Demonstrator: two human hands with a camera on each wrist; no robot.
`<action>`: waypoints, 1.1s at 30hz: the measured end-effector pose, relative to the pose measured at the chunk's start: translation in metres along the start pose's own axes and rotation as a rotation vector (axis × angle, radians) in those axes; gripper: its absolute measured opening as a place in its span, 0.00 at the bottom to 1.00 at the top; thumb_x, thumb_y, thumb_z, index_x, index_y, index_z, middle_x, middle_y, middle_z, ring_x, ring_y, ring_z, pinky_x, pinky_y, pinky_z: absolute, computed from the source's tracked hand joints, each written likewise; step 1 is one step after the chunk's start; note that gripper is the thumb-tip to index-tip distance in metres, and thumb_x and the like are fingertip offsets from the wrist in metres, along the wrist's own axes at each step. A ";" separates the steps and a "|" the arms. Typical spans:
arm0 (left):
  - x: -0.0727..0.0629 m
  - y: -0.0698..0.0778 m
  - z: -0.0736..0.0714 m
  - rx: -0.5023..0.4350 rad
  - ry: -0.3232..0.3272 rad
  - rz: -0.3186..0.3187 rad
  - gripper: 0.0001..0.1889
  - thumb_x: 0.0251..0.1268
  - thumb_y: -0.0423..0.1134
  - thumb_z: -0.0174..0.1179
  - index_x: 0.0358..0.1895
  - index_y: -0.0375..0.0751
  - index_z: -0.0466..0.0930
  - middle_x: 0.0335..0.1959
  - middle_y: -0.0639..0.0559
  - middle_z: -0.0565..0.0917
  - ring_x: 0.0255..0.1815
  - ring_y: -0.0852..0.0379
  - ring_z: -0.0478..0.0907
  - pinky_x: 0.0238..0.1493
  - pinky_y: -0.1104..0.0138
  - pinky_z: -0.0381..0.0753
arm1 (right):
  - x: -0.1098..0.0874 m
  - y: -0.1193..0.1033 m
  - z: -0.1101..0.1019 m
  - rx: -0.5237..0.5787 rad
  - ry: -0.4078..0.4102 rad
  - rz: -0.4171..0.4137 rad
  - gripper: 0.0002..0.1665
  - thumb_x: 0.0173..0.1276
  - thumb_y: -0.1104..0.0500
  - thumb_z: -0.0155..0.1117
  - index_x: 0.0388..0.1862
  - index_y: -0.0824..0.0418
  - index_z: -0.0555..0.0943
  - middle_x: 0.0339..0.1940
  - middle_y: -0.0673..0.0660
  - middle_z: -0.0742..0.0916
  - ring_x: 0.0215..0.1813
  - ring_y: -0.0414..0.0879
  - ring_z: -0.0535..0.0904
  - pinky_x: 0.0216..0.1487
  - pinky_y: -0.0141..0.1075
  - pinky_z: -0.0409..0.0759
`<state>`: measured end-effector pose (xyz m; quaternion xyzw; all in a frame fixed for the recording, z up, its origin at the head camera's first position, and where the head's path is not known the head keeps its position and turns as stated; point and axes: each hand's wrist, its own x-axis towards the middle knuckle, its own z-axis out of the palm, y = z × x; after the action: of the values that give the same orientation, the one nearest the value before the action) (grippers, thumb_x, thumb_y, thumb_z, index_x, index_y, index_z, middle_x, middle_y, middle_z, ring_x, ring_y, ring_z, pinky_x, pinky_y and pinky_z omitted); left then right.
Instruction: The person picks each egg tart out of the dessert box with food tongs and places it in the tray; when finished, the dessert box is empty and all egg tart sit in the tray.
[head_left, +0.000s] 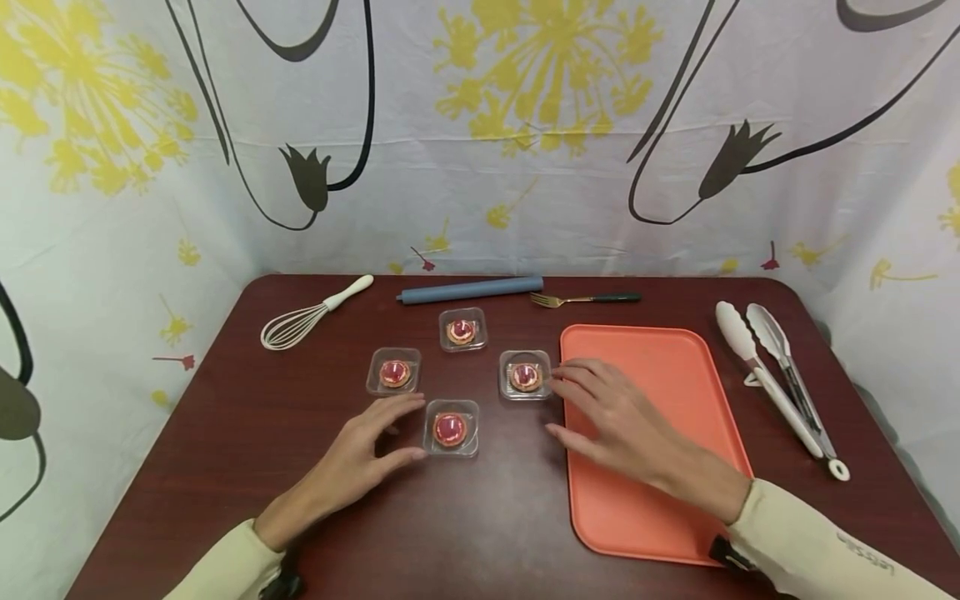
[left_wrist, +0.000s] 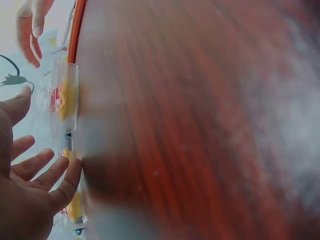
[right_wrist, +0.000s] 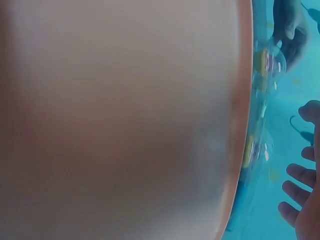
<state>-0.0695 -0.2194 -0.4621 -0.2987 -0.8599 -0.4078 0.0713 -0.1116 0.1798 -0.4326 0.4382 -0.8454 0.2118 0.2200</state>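
Note:
Several small tarts with red tops sit in clear plastic boxes mid-table. My left hand [head_left: 363, 454], fingers spread and holding nothing, is beside the front boxed tart [head_left: 450, 429]; its fingertips are also close to the left boxed tart [head_left: 393, 372]. Over the orange tray [head_left: 678, 367] hovers my right hand [head_left: 615, 417], its fingers loosely extended right at the edge of the right boxed tart [head_left: 525, 377]. Another boxed tart [head_left: 462, 332] stands farther back. In the left wrist view the left palm [left_wrist: 25, 205] faces up-table, its grasp bare; the right wrist view shows the right fingers [right_wrist: 300, 175] apart.
A white whisk [head_left: 307, 319] lies at the back left. Along the rear edge are a blue rolling pin [head_left: 472, 289] and a dark-handled fork [head_left: 588, 298]. White-tipped tongs [head_left: 783, 387] rest right of the tray. A patterned curtain [head_left: 480, 192] hangs behind the table.

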 end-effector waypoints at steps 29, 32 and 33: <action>-0.001 -0.010 0.019 0.062 0.006 0.004 0.44 0.57 0.37 0.86 0.77 0.33 0.75 0.68 0.46 0.82 0.56 0.52 0.79 0.58 0.62 0.79 | 0.029 -0.033 0.044 0.105 -0.114 -0.075 0.34 0.71 0.46 0.79 0.69 0.64 0.84 0.66 0.61 0.86 0.68 0.53 0.82 0.72 0.55 0.80; -0.001 -0.011 0.020 0.064 0.006 0.003 0.44 0.57 0.38 0.86 0.77 0.34 0.75 0.67 0.47 0.82 0.56 0.53 0.79 0.58 0.63 0.78 | 0.030 -0.035 0.046 0.111 -0.135 -0.069 0.35 0.72 0.46 0.79 0.69 0.64 0.84 0.67 0.61 0.86 0.69 0.54 0.82 0.72 0.55 0.80; -0.001 -0.011 0.021 0.065 0.004 0.003 0.44 0.58 0.38 0.86 0.77 0.34 0.75 0.67 0.47 0.82 0.56 0.53 0.79 0.58 0.64 0.78 | 0.031 -0.036 0.047 0.111 -0.141 -0.069 0.35 0.72 0.46 0.79 0.69 0.64 0.84 0.67 0.60 0.86 0.69 0.53 0.82 0.72 0.56 0.80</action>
<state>-0.0726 -0.2103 -0.4836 -0.2964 -0.8722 -0.3800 0.0835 -0.1064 0.1155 -0.4474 0.4925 -0.8302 0.2191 0.1425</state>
